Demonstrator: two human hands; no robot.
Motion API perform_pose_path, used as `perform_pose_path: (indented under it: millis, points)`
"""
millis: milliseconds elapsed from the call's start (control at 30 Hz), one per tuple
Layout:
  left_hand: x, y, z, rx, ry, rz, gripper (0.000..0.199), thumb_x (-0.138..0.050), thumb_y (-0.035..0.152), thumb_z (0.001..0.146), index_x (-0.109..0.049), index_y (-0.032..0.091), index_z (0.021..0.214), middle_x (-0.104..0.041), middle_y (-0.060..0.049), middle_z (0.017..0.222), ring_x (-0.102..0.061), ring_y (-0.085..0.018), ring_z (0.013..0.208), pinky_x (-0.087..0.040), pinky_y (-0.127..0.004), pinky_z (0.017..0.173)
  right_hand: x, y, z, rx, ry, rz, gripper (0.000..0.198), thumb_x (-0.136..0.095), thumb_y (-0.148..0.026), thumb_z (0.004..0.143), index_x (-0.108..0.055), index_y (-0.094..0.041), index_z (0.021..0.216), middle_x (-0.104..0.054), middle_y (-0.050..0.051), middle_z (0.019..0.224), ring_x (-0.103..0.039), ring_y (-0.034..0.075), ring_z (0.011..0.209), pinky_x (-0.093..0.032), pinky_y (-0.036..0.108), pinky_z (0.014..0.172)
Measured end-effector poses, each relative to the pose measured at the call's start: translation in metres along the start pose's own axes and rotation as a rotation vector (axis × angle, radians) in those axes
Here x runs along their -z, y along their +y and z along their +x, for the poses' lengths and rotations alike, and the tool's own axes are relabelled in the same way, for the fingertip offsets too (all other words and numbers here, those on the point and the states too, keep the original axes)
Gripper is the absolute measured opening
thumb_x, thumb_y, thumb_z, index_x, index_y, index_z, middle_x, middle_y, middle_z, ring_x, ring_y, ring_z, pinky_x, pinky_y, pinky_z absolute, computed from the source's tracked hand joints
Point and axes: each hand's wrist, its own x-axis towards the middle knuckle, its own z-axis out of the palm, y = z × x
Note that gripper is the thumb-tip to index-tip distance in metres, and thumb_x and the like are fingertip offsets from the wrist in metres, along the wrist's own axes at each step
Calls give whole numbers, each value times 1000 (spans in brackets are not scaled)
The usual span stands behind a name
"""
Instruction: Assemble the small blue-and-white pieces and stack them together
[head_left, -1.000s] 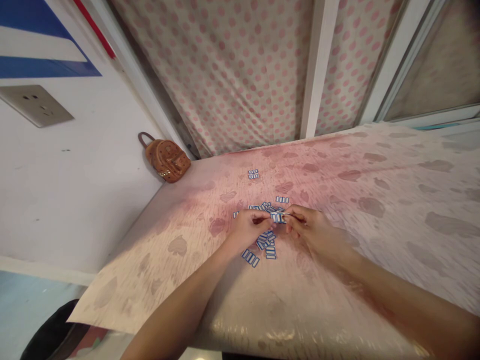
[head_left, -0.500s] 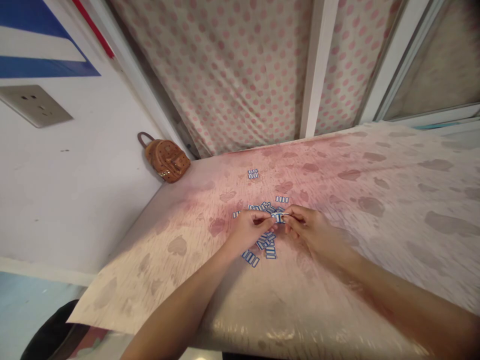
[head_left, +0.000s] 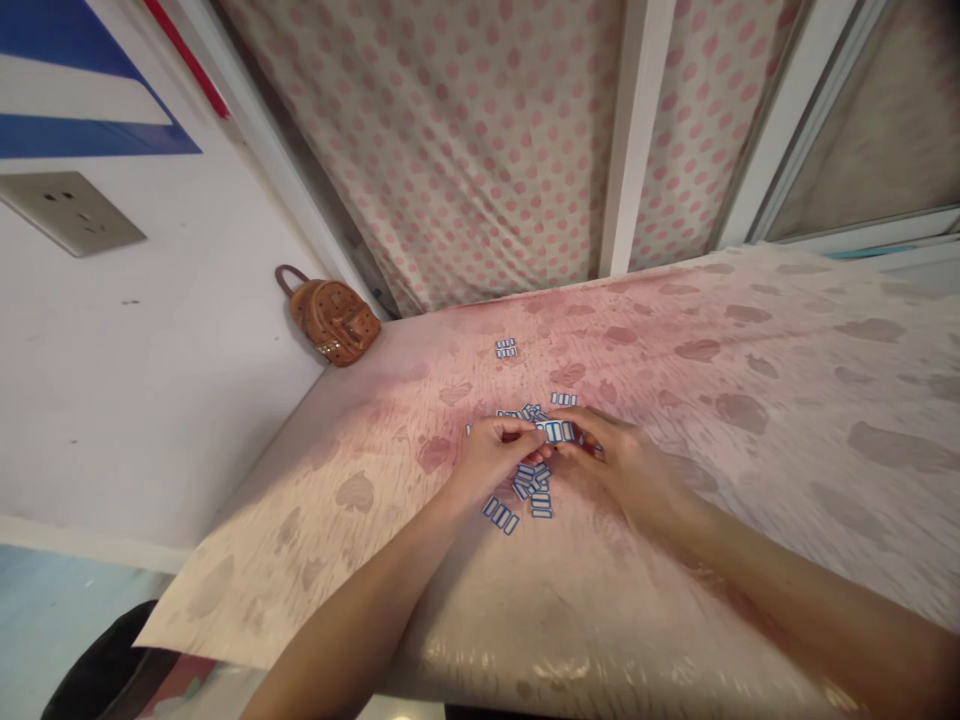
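A small blue-and-white striped piece (head_left: 556, 432) is held between two bare hands, its long axis running roughly left to right. The left hand (head_left: 491, 450) pinches its left end; the right hand's (head_left: 626, 455) fingers curve around the right end, contact unclear. A pile of similar pieces (head_left: 531, 484) crowds the surface (head_left: 360, 580) just beneath, partly hidden by the hands; a brown bag (head_left: 337, 322) sits well apart.

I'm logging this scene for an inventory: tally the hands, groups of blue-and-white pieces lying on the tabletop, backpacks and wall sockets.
Hands: 2 (left hand, right hand)
Groups: 2 (scattered pile, small far group; overlapping pieces not countable singly)
Backpacks: 1 (brown backpack)
Wall sockets: 1 (wall socket)
Total: 6
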Motion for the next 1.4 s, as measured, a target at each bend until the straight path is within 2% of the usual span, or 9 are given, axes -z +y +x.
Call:
perform_pose_path:
  millis: [133,267,400,533,700,833,1000,1133,1400]
  points:
    - [0,-3,1,-10,-3,5,23,-69,36,84,-75,15,77,-73,-6,75,-63,-12,65,-52,-24,65,1,-3,1,-8,10,18,29,-59,-30,87,-68,-27,115,-71,6,103,-64,23,82,-50,37,75]
    - [3,-7,2,-122,17,96,24,-67,36,87,-76,15,81,-74,-6,78,-66,-15,71,-51,-25,68,3,-4,1,-99,1,74,32,-58,-38,90,-67,-26,119,-69,5,87,-62,22,76,-49,35,69]
    - [5,-6,-1,-268,55,304,25,-62,36,91,-78,18,92,-76,-7,90,-69,-19,83,-52,-27,73,6,-5,1,-103,7,187,25,-54,-40,93,-70,-24,106,-71,6,99,-64,24,92,-49,37,81]
    - [6,-3,-3,-343,78,377,24,-61,36,93,-79,21,95,-77,-6,95,-69,-19,85,-52,-27,75,6,-7,0,-82,15,200,24,-55,-42,93,-70,-23,94,-70,5,89,-63,23,84,-48,34,72]
    - [4,-7,0,-275,11,153,28,-64,42,91,-78,18,95,-76,-8,92,-69,-20,84,-53,-28,76,4,-1,2,-115,25,267,25,-56,-42,92,-64,-22,80,-64,3,78,-58,19,73,-44,30,64]
    - [4,-9,2,-221,-4,-25,31,-67,45,88,-76,15,94,-73,-7,85,-65,-16,75,-52,-27,72,5,3,7,-222,-46,474,31,-62,-48,88,-60,-20,73,-58,0,69,-51,14,61,-42,28,58]
    - [3,0,-3,-304,-77,-60,36,-76,37,83,-73,22,116,-70,-5,95,-63,-14,85,-51,-26,78,6,5,7,-341,-203,792,33,-76,-51,78,-67,-20,87,-64,3,82,-59,16,74,-50,30,70]
    - [2,6,-7,-321,-128,-61,41,-76,38,83,-72,23,121,-69,-6,97,-62,-16,86,-53,-27,78,5,9,5,-367,-249,850,28,-74,-48,80,-70,-23,93,-68,5,96,-63,20,91,-53,35,87]
    - [-3,6,-7,-286,-194,-248,36,-74,37,85,-73,21,118,-65,-3,84,-62,-12,74,-54,-27,71,5,14,8,-373,-369,1097,23,-83,-38,79,-74,-23,94,-64,1,85,-58,14,80,-51,30,84]
